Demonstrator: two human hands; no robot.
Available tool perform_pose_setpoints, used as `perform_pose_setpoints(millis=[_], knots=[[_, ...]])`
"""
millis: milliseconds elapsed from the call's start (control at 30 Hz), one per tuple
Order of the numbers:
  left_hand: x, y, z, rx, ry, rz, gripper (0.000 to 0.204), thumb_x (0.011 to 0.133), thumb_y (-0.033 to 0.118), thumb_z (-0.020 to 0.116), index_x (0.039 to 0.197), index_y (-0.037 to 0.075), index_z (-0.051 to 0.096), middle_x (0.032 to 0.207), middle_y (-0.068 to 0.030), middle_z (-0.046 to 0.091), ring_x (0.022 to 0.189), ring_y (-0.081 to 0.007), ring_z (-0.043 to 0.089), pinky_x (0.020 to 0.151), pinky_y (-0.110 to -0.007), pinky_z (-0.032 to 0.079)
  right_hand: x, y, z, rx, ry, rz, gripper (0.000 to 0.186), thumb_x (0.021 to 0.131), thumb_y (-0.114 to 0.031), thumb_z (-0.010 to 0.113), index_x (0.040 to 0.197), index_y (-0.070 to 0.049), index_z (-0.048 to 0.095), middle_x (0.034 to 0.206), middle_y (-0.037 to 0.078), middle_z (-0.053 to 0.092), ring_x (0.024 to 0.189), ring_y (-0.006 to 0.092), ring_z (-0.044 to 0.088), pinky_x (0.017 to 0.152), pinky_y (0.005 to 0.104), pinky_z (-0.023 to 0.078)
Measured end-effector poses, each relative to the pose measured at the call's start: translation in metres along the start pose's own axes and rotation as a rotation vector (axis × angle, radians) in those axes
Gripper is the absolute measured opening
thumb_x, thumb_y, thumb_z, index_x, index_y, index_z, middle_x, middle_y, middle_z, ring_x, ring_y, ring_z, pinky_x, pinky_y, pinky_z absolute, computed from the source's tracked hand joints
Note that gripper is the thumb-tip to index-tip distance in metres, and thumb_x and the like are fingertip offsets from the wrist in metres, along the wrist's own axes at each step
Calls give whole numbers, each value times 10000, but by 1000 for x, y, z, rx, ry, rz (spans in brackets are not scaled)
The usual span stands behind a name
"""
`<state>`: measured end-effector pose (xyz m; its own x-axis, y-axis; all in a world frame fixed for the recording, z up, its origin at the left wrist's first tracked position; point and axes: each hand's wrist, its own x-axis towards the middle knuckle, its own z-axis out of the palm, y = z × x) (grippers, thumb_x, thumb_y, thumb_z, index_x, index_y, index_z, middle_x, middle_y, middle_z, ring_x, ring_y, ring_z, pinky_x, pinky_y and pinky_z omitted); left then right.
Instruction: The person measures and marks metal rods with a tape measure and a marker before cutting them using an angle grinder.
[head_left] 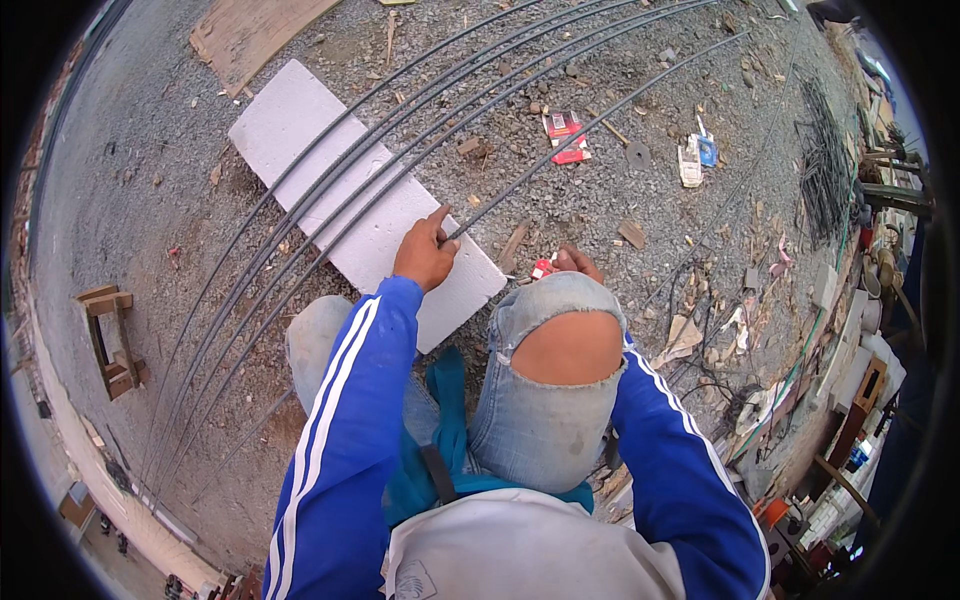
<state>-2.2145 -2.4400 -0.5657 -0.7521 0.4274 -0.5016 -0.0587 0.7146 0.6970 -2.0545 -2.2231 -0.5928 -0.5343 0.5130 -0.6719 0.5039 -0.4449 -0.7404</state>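
Note:
Across a pale block on the gravel lie several long steel rods, side by side and bowed by the lens. My left hand is over the block, closed around the nearest rod, with its index finger stretched along it. My right hand is just beyond my bent right knee, its fingers curled. A small red-and-white thing shows beside its fingertips; whether the hand grips it cannot be made out. The knee hides part of that hand.
A wooden board lies at the far left, and a small wooden frame stands at the left. Red packaging and blue-and-white packaging litter the gravel. A bundle of dark wire and piled timber line the right.

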Motion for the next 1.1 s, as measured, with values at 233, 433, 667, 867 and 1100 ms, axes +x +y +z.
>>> perform_pose_setpoints(millis=[233,433,667,867,1100], knots=[[-23,-13,-70,-208,65,134,568,833,204,621,1336,26,425,1105,-160,563,953,-208,563,838,-327,455,-97,52,-103,-7,595,-297,341,945,-305,477,1059,5,559,850,68,585,679,123,568,628,281,471],[-47,-84,-129,-340,280,23,509,896,212,582,1332,3,423,1048,-58,560,879,-104,527,723,-238,440,-184,165,-134,-249,1166,-114,340,918,-271,469,1118,0,514,1060,225,543,1032,332,516,905,392,391],[-70,-41,-109,-249,260,7,500,906,258,570,1320,12,439,1016,-38,578,776,-71,481,623,-208,381,-231,211,-130,-654,1210,376,669,748,-254,672,1308,-57,364,1280,198,402,1181,366,414,972,461,344],[-61,-54,-117,-158,197,44,503,904,291,560,1316,24,451,1057,-50,576,800,-76,497,625,-204,377,-212,182,-245,-908,974,571,895,670,-244,754,1384,-49,250,1342,200,367,1251,359,372,1027,448,340],[-56,-60,-127,94,110,62,530,910,285,541,1278,-82,438,1284,-228,485,1197,-276,467,995,-324,356,-195,185,-288,-1165,592,870,865,587,-355,841,1277,-49,419,1216,175,511,1168,326,483,975,399,424]])
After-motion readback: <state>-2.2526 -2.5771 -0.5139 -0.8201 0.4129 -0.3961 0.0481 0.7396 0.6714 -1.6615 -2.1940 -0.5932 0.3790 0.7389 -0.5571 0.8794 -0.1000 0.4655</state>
